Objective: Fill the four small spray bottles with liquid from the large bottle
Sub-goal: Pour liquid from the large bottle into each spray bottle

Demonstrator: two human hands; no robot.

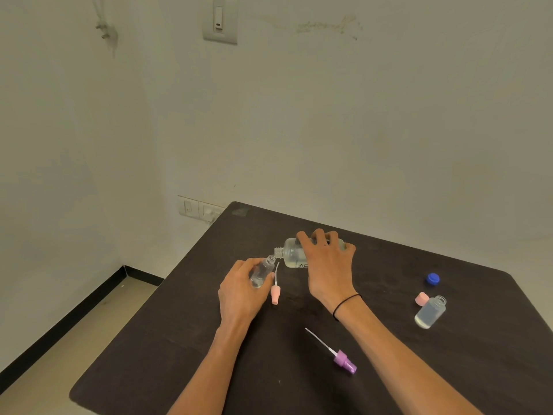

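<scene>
My right hand grips the large clear bottle, tipped on its side with its open neck pointing left. Its mouth meets the open neck of a small clear spray bottle, which my left hand holds tilted above the table. A pink spray head with its tube lies just right of my left hand. A purple spray head with a long tube lies nearer to me. At the right stands another small open bottle with liquid in it.
A blue cap and a pink cap lie on the dark table near the right-hand bottle. The table's left edge drops to the floor; the wall stands close behind its far edge.
</scene>
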